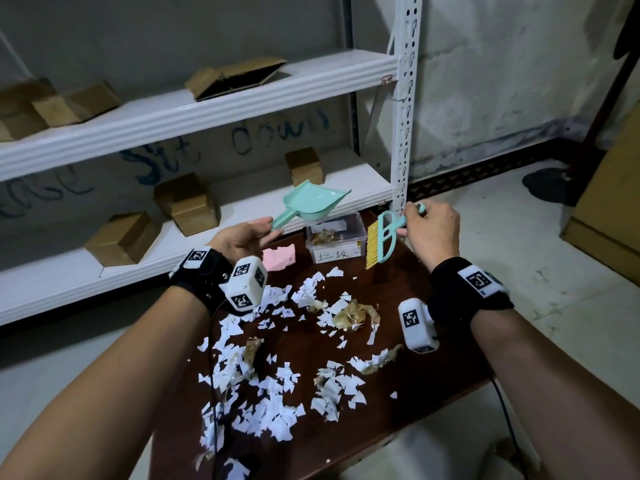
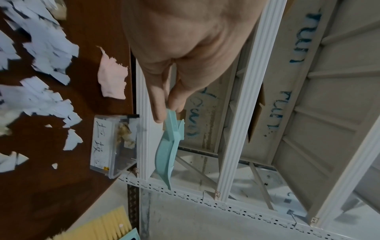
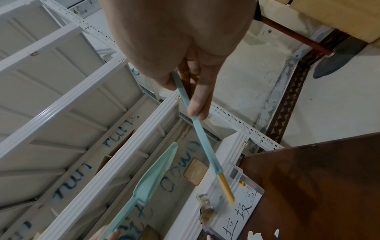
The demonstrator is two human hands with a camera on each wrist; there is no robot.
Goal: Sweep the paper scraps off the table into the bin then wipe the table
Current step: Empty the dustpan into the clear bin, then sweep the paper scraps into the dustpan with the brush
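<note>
Two bare hands hold cleaning tools above the far edge of a dark brown counter strewn with torn paper scraps. The left hand pinches the handle of a mint-green dustpan between thumb and fingers, its grip closed on the handle; the pan's long axis runs from the hand up and away to the right, mouth pointing toward the shelving, and it hangs clear of the counter. The right hand has its grip closed on the handle of a mint-green brush, whose long axis slants down and left from the hand, the yellow bristles pointing down at the counter just beside the bin. The bin, a clear plastic box, stands at the counter's far edge between the two tools and holds a few brownish scraps; a white label on its front carries two handwritten Chinese characters, not clear enough to read with certainty, and a small yellow sticker sits at the label's corner. A pink cloth lies at the far left corner, just beside the bin. White and brownish scraps cover the middle and near left of the counter. Behind, white metal shelving holds cardboard boxes, and blue writing on the wall reads "Sit down".
</note>
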